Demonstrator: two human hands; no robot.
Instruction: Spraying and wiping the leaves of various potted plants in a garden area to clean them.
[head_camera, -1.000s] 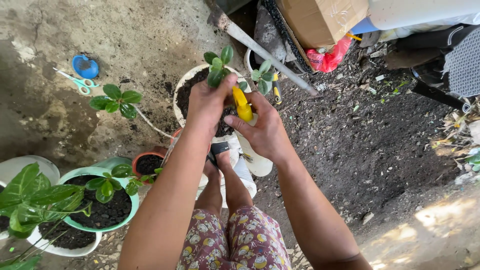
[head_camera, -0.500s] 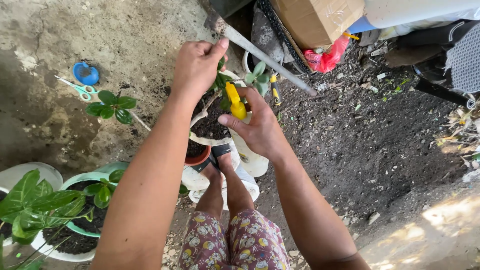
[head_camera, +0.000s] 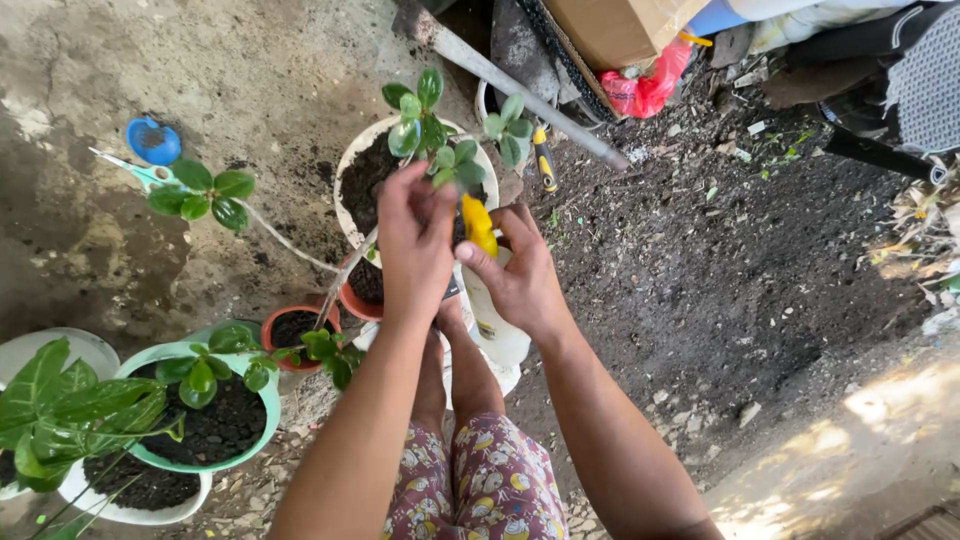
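Spray bottle (head_camera: 492, 300) – white body, yellow nozzle – held upright over knees, just in front of white pot (head_camera: 352, 170). Right hand (head_camera: 522, 275) fingers clamped on bottle neck. Left hand (head_camera: 415, 245) fingertips pinched on small green cutting (head_camera: 452, 165) – grip partly hidden, probably closed. Green pot (head_camera: 262, 395) lower left, blue scissors (head_camera: 135, 172) beyond on concrete.

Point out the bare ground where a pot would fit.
Free: the dark soil patch right of the right hand, and the concrete above the blue-handled scissors. Crowded: around the white soil-filled pot, the green pot and the left hand.
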